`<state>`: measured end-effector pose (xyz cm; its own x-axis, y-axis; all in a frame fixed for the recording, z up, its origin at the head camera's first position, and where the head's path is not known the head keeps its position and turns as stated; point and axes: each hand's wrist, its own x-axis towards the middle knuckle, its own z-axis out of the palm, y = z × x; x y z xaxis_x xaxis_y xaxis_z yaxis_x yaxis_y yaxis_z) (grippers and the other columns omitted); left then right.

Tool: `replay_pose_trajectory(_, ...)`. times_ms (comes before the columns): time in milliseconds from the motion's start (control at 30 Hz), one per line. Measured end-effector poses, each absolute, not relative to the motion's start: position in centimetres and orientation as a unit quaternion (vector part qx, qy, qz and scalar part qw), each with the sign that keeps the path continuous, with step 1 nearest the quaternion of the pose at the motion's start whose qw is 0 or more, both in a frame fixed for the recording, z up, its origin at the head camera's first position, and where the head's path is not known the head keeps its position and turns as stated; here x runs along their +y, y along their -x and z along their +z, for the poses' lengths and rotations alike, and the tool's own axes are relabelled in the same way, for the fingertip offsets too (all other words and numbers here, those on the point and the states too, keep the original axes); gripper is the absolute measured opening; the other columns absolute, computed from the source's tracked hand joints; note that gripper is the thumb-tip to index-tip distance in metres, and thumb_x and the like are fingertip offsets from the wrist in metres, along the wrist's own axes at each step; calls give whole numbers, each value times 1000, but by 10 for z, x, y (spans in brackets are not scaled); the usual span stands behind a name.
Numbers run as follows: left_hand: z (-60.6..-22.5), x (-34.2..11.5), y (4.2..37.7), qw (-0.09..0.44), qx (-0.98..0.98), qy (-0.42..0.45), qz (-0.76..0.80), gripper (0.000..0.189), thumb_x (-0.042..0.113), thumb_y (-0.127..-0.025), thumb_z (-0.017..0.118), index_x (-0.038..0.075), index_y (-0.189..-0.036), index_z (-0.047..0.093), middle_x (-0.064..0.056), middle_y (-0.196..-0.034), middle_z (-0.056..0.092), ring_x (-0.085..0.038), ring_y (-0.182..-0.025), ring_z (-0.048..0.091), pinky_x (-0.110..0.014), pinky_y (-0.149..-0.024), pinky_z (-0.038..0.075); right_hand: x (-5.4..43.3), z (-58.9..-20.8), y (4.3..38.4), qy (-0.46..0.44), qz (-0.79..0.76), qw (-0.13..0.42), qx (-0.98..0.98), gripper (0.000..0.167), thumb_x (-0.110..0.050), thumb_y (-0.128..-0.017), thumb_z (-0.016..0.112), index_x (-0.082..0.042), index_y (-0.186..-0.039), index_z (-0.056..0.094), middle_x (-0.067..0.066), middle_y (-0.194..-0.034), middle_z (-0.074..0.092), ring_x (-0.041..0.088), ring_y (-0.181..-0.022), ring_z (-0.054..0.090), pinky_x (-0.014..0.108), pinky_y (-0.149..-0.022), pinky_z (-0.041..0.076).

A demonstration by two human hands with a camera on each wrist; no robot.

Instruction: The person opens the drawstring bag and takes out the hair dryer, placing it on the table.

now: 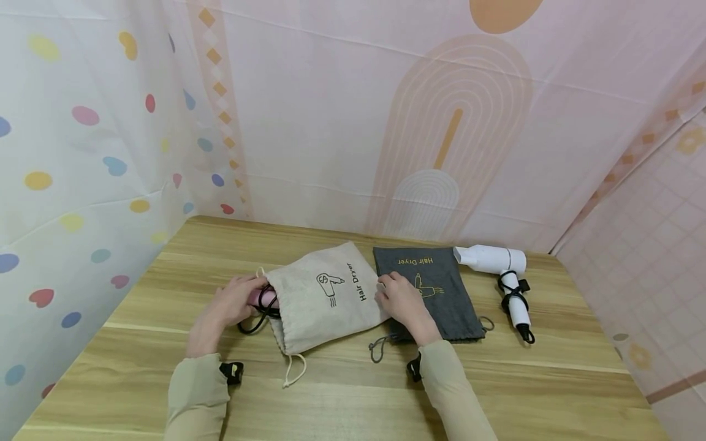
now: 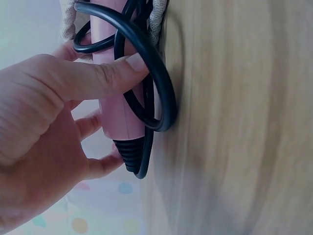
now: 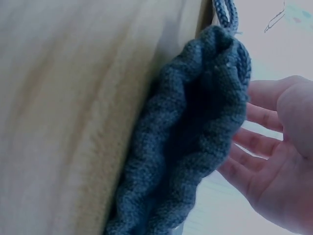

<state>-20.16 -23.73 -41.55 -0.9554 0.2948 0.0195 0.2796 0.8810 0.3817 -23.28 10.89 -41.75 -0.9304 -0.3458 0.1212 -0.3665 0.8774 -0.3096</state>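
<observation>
A beige drawstring bag (image 1: 309, 318) printed "Hair Dryer" lies on its side, its mouth toward my left. The pink handle (image 2: 120, 115) of a hair dryer sticks out of that mouth, wrapped in a looped black cord (image 2: 164, 93); the rest is hidden in the bag. My left hand (image 1: 234, 301) grips the handle, thumb across the near side and fingers behind it. At the bag's far end my right hand (image 1: 405, 303) rests its fingertips on the right edge, fingers relaxed. Below that hand lies a dark grey drawstring bag (image 1: 455, 315), its gathered mouth close up in the right wrist view.
A white hair dryer (image 1: 491, 260) with its black cord wound around the handle lies to the right of the grey bag. The wooden table (image 1: 353, 404) meets patterned cloth walls at the back and sides. Loose drawstrings trail from both bags.
</observation>
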Motion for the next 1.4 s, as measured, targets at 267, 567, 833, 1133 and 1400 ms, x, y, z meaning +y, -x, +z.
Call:
replay_pose_trajectory(267, -414, -237, 200, 13, 967, -159, 200, 54, -4, -73, 73, 11, -123, 58, -25, -129, 55, -51, -121, 44, -80, -87, 29, 106, -418, 238, -144, 179, -20, -973, 12, -18, -92, 60, -7, -89, 60, 5, -76, 52, 16, -62, 47, 29, -54, 37)
replay_pose_trajectory(567, -419, -239, 201, -1, 964, -166, 210, 55, -6, -70, 72, 9, -122, 58, -24, -129, 55, -52, -121, 43, -78, -87, 32, 103, -419, 240, -114, 183, -11, -976, 26, -17, -92, 59, -8, -68, 53, 4, -61, 51, 15, -48, 43, 25, -44, 31)
replay_pose_trajectory(833, -419, -239, 201, -3, 965, -161, 209, 55, -6, -70, 73, 6, -122, 58, -25, -129, 55, -51, -122, 43, -78, -87, 31, 105, -418, 238, -104, 182, 5, -978, 23, -14, -93, 57, -10, -70, 54, 4, -59, 52, 15, -46, 45, 26, -44, 32)
replay_pose_trajectory(1133, -418, -240, 199, -5, 967, -155, 203, 55, -4, -73, 72, 4, -125, 57, -26, -131, 53, -49, -123, 43, -80, -87, 30, 109, -413, 233, -109, 199, 10, -974, 20, -12, -93, 56, -10, -73, 55, 3, -60, 51, 14, -47, 45, 24, -45, 32)
replay_pose_trajectory(1400, -417, -241, 195, 5, 970, -145, 193, 57, 0, -76, 72, 2, -129, 54, -27, -134, 50, -50, -125, 41, -80, -87, 30, 113, -410, 228, -113, 218, 26, -969, 18, -11, -93, 56, -9, -75, 56, 4, -60, 52, 13, -47, 44, 24, -45, 32)
